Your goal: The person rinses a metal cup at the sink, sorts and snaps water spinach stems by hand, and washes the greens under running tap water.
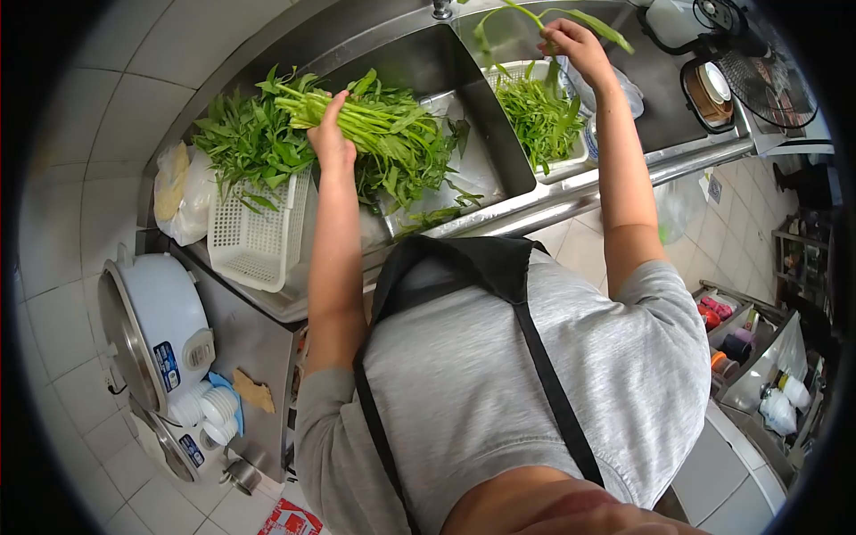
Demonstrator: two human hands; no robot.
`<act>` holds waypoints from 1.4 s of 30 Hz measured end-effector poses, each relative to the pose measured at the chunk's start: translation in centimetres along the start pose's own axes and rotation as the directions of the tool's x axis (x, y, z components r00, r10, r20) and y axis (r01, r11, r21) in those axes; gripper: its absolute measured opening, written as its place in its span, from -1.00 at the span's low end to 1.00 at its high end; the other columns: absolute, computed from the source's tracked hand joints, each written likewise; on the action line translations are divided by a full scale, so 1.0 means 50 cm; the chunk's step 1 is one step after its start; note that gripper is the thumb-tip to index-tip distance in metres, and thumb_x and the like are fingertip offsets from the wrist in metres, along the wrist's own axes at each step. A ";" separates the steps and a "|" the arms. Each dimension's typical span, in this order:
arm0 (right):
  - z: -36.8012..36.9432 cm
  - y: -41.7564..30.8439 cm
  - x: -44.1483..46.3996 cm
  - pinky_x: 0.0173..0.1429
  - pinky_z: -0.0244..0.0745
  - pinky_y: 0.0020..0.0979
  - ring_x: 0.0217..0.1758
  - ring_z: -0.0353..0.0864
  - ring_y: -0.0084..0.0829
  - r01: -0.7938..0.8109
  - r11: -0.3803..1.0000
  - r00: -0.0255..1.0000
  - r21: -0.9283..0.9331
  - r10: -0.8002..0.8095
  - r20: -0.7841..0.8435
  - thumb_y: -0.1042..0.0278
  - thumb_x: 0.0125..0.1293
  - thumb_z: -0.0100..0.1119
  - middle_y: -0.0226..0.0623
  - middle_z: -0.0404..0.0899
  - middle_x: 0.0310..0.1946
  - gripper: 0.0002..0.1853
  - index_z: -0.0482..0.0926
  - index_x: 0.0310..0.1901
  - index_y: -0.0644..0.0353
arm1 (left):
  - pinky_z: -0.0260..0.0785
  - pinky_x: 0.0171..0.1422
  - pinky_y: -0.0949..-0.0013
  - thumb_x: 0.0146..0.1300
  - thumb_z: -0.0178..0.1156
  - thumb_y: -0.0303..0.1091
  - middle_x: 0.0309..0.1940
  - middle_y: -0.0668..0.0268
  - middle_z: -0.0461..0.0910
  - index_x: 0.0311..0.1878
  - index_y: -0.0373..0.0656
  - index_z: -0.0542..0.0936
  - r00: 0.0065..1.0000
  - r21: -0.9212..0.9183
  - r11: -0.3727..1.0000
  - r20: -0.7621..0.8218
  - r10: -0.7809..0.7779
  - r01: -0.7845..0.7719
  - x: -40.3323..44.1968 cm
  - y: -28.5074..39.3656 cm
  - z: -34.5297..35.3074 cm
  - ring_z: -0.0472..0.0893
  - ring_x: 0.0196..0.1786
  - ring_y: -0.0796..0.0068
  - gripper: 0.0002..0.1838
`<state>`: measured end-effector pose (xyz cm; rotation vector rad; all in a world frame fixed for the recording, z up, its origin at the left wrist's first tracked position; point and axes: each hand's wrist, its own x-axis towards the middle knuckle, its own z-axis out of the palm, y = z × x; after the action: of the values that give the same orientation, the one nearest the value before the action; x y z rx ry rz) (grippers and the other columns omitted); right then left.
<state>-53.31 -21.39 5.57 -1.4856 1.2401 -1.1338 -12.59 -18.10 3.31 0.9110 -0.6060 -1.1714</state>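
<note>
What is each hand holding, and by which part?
Left hand: bunch of long-stemmed leafy greens, by the stems. Right hand: leafy sprig, by its stem.

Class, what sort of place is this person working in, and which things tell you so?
Most likely a kitchen, perhaps a commercial one. The signs are a metal sink, bunches of leafy greens being handled over it, and what looks like a large rice cooker.
</note>
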 end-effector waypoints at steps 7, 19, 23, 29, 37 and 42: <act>-0.044 0.240 0.019 -0.10 0.45 -0.38 -0.26 0.59 -0.39 -0.338 0.878 0.935 -0.338 0.273 -0.226 0.18 0.12 0.09 -0.20 0.59 -0.40 -0.67 0.56 -0.30 0.34 | 0.38 0.00 0.31 0.00 0.21 -0.59 -0.18 0.25 0.47 -0.12 -0.27 0.42 0.999 -0.097 0.994 -0.009 -0.050 0.049 -0.019 0.040 0.021 0.52 -0.12 0.37 -0.68; 0.086 0.059 0.044 -0.08 0.41 -0.48 -0.18 0.56 -0.51 -0.131 0.966 0.983 -0.224 0.156 0.095 0.28 0.15 0.11 -0.30 0.62 -0.29 -0.74 0.58 -0.16 0.21 | 0.31 0.08 0.25 0.03 0.18 -0.53 -0.24 0.17 0.53 -0.17 -0.24 0.41 0.994 -0.199 0.975 0.057 -0.093 0.103 -0.006 0.043 0.028 0.50 -0.09 0.32 -0.74; 0.221 -0.021 0.026 0.01 0.38 -0.51 -0.14 0.54 -0.53 0.137 0.989 0.834 -0.051 -0.087 0.545 0.26 0.12 0.17 -0.38 0.60 -0.23 -0.73 0.58 -0.17 0.20 | 0.31 0.08 0.25 0.07 0.18 -0.46 -0.25 0.20 0.53 -0.19 -0.27 0.44 0.993 -0.197 0.975 0.079 -0.085 0.099 -0.015 0.047 0.037 0.50 -0.10 0.32 -0.77; 0.371 -0.013 -0.025 -0.02 0.36 -0.43 -0.15 0.52 -0.28 0.197 0.955 0.908 -0.222 -0.092 0.409 0.15 0.09 0.23 -0.21 0.55 -0.24 -0.65 0.53 -0.15 0.20 | 0.34 0.06 0.24 0.12 0.14 -0.42 -0.24 0.19 0.53 -0.17 -0.29 0.47 0.991 -0.233 0.965 0.067 -0.112 0.125 -0.015 0.050 0.017 0.50 -0.11 0.31 -0.78; 0.262 0.018 0.029 -0.13 0.41 -0.52 -0.27 0.54 -0.57 0.136 0.991 0.875 -0.020 -0.110 0.471 0.22 0.11 0.22 -0.41 0.61 -0.37 -0.75 0.61 -0.24 0.17 | 0.40 -0.05 0.33 -0.04 0.23 -0.60 -0.20 0.20 0.50 -0.08 -0.32 0.42 0.997 0.022 0.999 -0.057 -0.043 0.044 -0.049 0.048 0.007 0.52 -0.15 0.38 -0.62; 0.017 0.363 0.138 -0.32 0.42 -0.46 -0.45 0.53 -0.47 -0.279 0.950 0.878 -0.137 0.195 -0.436 0.11 0.14 0.09 -0.37 0.58 -0.44 -0.69 0.58 -0.24 0.18 | 0.39 -0.12 0.30 -0.02 0.21 -0.60 -0.18 0.20 0.46 -0.07 -0.29 0.38 0.990 0.158 0.986 -0.121 0.074 -0.054 -0.078 0.033 -0.005 0.52 -0.26 0.37 -0.61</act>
<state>-55.46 -30.47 -11.48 -1.2137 1.8262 -1.2255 -12.73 -14.13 4.78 1.0819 -0.6247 -1.0108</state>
